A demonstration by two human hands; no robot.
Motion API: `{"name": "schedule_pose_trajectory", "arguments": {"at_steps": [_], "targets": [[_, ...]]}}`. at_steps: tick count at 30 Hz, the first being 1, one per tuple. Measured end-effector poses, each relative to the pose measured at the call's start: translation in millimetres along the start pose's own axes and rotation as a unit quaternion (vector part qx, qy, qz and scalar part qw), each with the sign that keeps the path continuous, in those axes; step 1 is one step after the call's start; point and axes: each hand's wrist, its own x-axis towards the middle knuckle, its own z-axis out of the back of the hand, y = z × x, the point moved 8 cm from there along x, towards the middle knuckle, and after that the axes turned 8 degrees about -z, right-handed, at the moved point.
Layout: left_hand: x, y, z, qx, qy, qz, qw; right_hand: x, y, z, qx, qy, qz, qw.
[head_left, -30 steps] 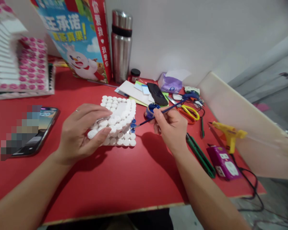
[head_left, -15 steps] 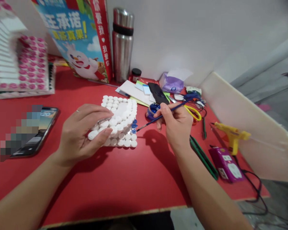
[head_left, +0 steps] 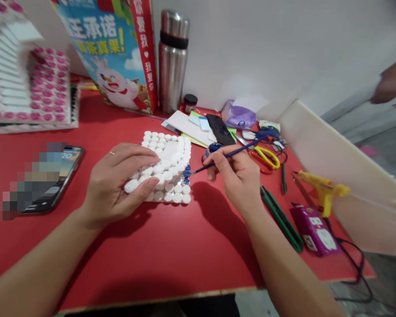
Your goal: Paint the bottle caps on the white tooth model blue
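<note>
On the red table (head_left: 171, 255) lies a white craft piece (head_left: 166, 165) covered in small round white discs, a few at its right edge painted blue. My left hand (head_left: 119, 182) grips its left side, fingers curled over the top and thumb underneath. A thin blue paintbrush (head_left: 231, 154) is pinched in my right hand (head_left: 239, 176), its tip touching the blue discs at the piece's right edge. A small pot of blue paint (head_left: 210, 149) sits just behind my right hand.
A phone (head_left: 51, 180) lies at the left. A pink-and-white stacked model (head_left: 29, 83), a printed box (head_left: 115, 57) and a steel flask (head_left: 172, 61) stand behind. Scissors (head_left: 264, 154), a green tool (head_left: 280, 218), a yellow glue gun (head_left: 323, 189) and a purple box (head_left: 313, 231) lie at the right. Another person's hand (head_left: 389, 81) shows far right.
My right hand drew back toward the paint pot and has returned, with the brush tip on the blue discs again. Another person's hand has appeared at the far right.
</note>
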Motion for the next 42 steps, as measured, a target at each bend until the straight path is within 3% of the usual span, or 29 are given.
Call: {"name": "schedule_pose_trajectory", "arguments": {"at_steps": [21, 42], "targets": [[-1, -1, -0.9, -0.001, 0.005, -0.022, 1.000, 3, -8, 2, 0.009, -0.001, 0.001, 1.000], [-1, -1, -0.6, -0.005, 0.000, -0.027, 1.000, -10, 11, -9, -0.051, 0.017, 0.043, 0.998]]}}
